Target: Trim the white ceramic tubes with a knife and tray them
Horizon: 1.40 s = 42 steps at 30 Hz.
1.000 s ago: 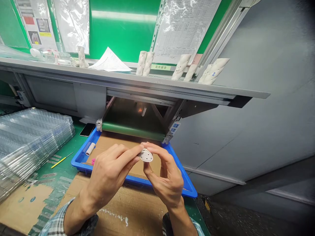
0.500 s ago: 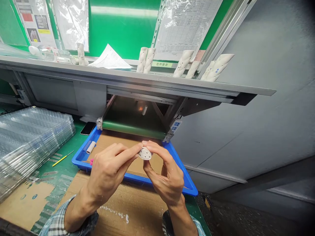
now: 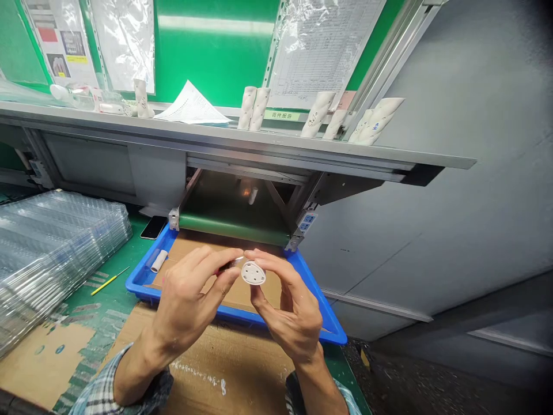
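My right hand (image 3: 289,305) grips a white plastic part (image 3: 253,273) between thumb and fingers. Its rounded end face, with several small holes, is turned toward me; the rest of its body is hidden. My left hand (image 3: 190,297) is closed just left of the part, and a thin shiny strip like a metal blade (image 3: 235,262) shows between its thumb and index finger. Most of that tool is covered by the hand. The fingertips of both hands come together at the part's upper edge, above the blue tray (image 3: 242,314).
A short white tube (image 3: 159,261) lies in the tray's left corner. Behind is a green conveyor belt (image 3: 233,227). To the left are stacked clear plastic trays (image 3: 64,236), a phone (image 3: 154,227) and a yellow stick tool (image 3: 109,282). White twisted tubes (image 3: 318,114) stand on the shelf.
My left fingertips have drawn slightly left and opened a gap beside the white part, so the shiny strip now shows. The part's end face is less covered. The pink bit near my left hand is now hidden.
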Motion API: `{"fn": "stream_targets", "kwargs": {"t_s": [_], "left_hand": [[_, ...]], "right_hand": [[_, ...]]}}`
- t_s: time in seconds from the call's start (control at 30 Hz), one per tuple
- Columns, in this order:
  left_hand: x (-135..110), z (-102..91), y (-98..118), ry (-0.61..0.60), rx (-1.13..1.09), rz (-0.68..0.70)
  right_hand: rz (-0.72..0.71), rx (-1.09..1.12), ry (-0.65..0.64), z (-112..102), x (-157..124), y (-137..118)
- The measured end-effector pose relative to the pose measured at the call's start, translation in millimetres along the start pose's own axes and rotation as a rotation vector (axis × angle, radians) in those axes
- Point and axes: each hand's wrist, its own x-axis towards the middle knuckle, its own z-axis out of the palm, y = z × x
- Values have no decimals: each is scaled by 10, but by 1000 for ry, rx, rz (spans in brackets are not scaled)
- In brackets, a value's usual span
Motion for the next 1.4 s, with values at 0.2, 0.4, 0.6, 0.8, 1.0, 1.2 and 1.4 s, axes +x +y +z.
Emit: {"fn": "stream_targets", "kwargs": {"t_s": [0.2,0.4,0.6,0.8,1.0,1.2,1.4], "left_hand": [[60,-8,19,-209,-477,-324],[43,6,5,-293,-709,-411],[-25,95,35,-262,-438,-58],[-59,78,-39,-38,-284,-65],[-6,-41,-94,-146,-63,-165],[-5,-9,-28,-144,315,51],[-21,31,-1,-67,452,96]], "right_hand": [[45,117,1,28,-87,19],[135,353,28,53,-43,62],[613,729,-125,16,47,75],[601,735,-92,18,42,42],[340,297,-54,-13,18,43],[133,42,-134,-90,50,30],[83,30,-193,-126,47,18]]}}
